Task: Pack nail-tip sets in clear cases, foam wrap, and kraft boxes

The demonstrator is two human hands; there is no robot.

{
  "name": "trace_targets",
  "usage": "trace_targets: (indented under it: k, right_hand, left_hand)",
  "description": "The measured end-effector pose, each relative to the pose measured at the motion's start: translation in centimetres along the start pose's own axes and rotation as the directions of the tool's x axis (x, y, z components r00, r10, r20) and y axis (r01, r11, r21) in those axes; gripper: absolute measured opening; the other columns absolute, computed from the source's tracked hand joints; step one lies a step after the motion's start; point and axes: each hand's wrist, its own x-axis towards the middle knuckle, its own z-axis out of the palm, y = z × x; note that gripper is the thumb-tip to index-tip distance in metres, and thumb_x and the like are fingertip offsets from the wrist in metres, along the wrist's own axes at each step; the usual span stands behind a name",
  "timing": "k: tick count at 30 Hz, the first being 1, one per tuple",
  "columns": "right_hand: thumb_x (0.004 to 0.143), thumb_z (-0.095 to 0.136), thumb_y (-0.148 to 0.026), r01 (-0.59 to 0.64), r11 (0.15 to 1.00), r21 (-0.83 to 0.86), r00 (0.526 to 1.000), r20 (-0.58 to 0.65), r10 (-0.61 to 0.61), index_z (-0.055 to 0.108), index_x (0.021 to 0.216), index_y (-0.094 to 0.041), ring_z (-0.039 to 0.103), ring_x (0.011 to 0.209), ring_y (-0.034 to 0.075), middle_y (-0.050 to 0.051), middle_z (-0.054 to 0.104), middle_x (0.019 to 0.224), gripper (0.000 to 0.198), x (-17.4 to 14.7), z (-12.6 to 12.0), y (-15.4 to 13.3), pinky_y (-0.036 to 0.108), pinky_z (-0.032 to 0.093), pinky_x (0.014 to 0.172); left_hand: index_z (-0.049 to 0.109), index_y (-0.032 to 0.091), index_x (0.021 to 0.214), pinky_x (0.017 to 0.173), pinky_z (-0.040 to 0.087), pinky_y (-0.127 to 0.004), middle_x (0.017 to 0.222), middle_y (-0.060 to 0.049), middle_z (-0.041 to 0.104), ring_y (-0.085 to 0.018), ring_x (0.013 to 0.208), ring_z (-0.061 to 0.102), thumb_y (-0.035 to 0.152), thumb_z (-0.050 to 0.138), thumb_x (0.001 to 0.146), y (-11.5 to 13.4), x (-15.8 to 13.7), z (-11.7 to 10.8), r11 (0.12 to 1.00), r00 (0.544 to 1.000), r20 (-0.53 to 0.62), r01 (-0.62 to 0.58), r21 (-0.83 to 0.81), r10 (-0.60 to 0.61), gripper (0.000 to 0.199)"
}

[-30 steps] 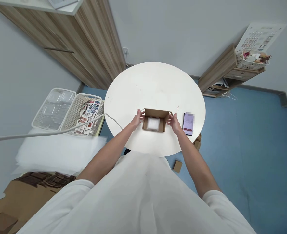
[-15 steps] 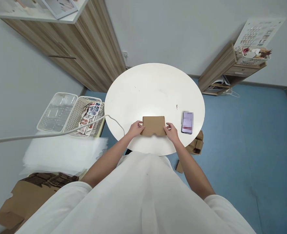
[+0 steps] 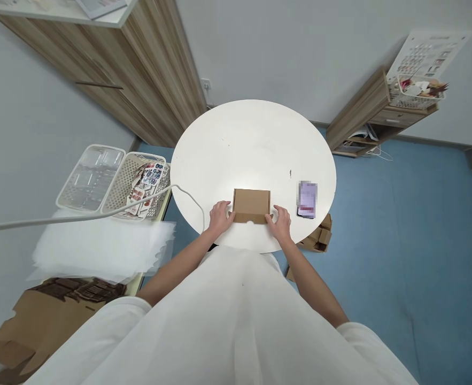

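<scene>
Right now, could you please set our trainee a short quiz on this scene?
1. Where does the phone lie from the cardboard box? A) to the left B) to the right C) underneath
2. True or false: the box's lid stands upright, showing the inside.
3. Fill in: the left hand and right hand each put a ____ at a near corner of the box.
Key: 1. B; 2. False; 3. thumb.
</scene>
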Motion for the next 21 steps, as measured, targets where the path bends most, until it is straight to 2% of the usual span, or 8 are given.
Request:
trace_targets:
  k: [4, 7, 10, 13, 16, 18, 21]
  right_hand:
    - [0.074, 0.052, -0.043, 0.143, 0.982, -0.128, 0.985, 0.12, -0.127, 0.04, 0.123, -0.021, 0.038, 0.118, 0.027, 0.011, 0.048, 0.125, 0.055, -1.4, -0.2, 0.4, 0.045, 0.023, 0.097]
    - [0.072, 0.054, -0.039, 0.206, 0.963, -0.175, 0.96, 0.224, -0.165, 0.027, 0.133, -0.02, 0.035, 0.122, 0.028, 0.012, 0.045, 0.128, 0.069, -1.9, 0.2, 0.5, 0.048, 0.018, 0.099]
    - [0.073, 0.054, -0.036, 0.235, 0.96, -0.156, 0.939, 0.293, -0.182, 0.015, 0.138, -0.02, 0.035, 0.122, 0.028, 0.013, 0.042, 0.13, 0.077, -1.6, 0.0, 0.2, 0.051, 0.016, 0.1]
    - [0.076, 0.052, -0.042, 0.224, 0.974, -0.048, 0.927, 0.318, -0.197, 0.014, 0.139, -0.022, 0.041, 0.116, 0.027, 0.012, 0.045, 0.123, 0.076, -0.5, -1.3, -0.2, 0.05, 0.023, 0.098]
    - [0.082, 0.042, -0.048, 0.179, 0.978, 0.109, 0.928, 0.311, -0.205, 0.018, 0.139, -0.024, 0.047, 0.106, 0.023, 0.01, 0.047, 0.112, 0.066, 1.5, -3.1, -0.9, 0.041, 0.034, 0.093]
    - [0.087, 0.03, -0.049, 0.136, 0.977, 0.165, 0.931, 0.317, -0.183, 0.026, 0.137, -0.024, 0.049, 0.102, 0.02, 0.008, 0.048, 0.104, 0.056, 2.9, -4.1, -1.6, 0.037, 0.036, 0.091]
    - [0.089, 0.024, -0.05, 0.092, 0.983, 0.16, 0.938, 0.317, -0.14, 0.037, 0.132, -0.022, 0.049, 0.099, 0.019, 0.007, 0.05, 0.097, 0.053, 4.6, -4.8, -2.8, 0.035, 0.036, 0.09]
  left_hand:
    - [0.037, 0.023, 0.128, 0.099, 0.029, -0.044, 0.125, -0.008, 0.049, -0.029, 0.123, 0.037, 0.028, 0.05, 0.072, -0.5, -1.4, 0.4, 0.995, 0.993, 0.061, -0.103, -0.006, 0.104, 0.058]
    - [0.028, 0.022, 0.134, 0.096, 0.032, -0.043, 0.122, -0.009, 0.051, -0.028, 0.117, 0.042, 0.023, 0.053, 0.066, -0.5, -1.8, 0.7, 0.99, 0.983, 0.115, -0.137, -0.038, 0.141, 0.073]
    - [0.025, 0.021, 0.135, 0.095, 0.033, -0.042, 0.121, -0.009, 0.051, -0.027, 0.113, 0.045, 0.021, 0.054, 0.064, -0.1, -1.6, 0.4, 0.987, 0.984, 0.086, -0.149, -0.067, 0.154, 0.077]
    - [0.031, 0.021, 0.132, 0.09, 0.037, -0.039, 0.111, -0.007, 0.055, -0.025, 0.103, 0.05, 0.026, 0.056, 0.066, 0.3, -0.8, -0.7, 0.98, 0.983, 0.036, -0.173, -0.096, 0.177, 0.071]
    - [0.04, 0.022, 0.127, 0.081, 0.041, -0.035, 0.096, -0.005, 0.056, -0.021, 0.09, 0.053, 0.033, 0.054, 0.072, 0.8, 0.8, -2.2, 0.969, 0.977, 0.011, -0.21, -0.126, 0.213, 0.058]
    - [0.044, 0.023, 0.123, 0.076, 0.042, -0.033, 0.091, -0.004, 0.055, -0.02, 0.084, 0.052, 0.033, 0.049, 0.077, 1.0, 2.0, -2.9, 0.965, 0.973, 0.037, -0.222, -0.139, 0.229, 0.048]
    - [0.048, 0.023, 0.119, 0.073, 0.042, -0.032, 0.088, -0.005, 0.054, -0.019, 0.081, 0.052, 0.029, 0.042, 0.082, 1.2, 3.5, -3.5, 0.971, 0.973, 0.086, -0.205, -0.123, 0.216, 0.038]
